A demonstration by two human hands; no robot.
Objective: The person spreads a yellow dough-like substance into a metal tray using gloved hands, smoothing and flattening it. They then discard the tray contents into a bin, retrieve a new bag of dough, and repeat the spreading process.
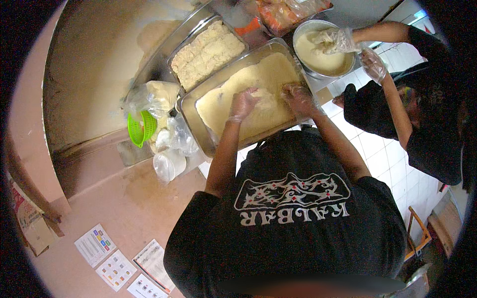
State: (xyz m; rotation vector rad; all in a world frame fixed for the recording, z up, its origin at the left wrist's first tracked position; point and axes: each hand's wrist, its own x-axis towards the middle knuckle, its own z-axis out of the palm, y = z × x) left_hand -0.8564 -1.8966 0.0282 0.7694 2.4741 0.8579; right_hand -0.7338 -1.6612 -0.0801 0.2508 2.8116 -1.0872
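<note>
A large steel tray lies before me, its floor spread with pale yellow crumbs or flour. My left hand, in a clear plastic glove, is over the middle of this layer with its fingers bent. Just beside its fingertips is a small raised patch of coating; whether a piece lies under it, I cannot make out. My right hand, gloved too, reaches into the tray's right side, fingers curled down at the crumbs. What either hand may hold is hidden.
Behind stands a smaller tray of coated pieces. A co-worker's gloved hand dips into a metal bowl of pale batter at right. Left are a green basket, plastic bags and a clear tub. A bagged orange item sits behind.
</note>
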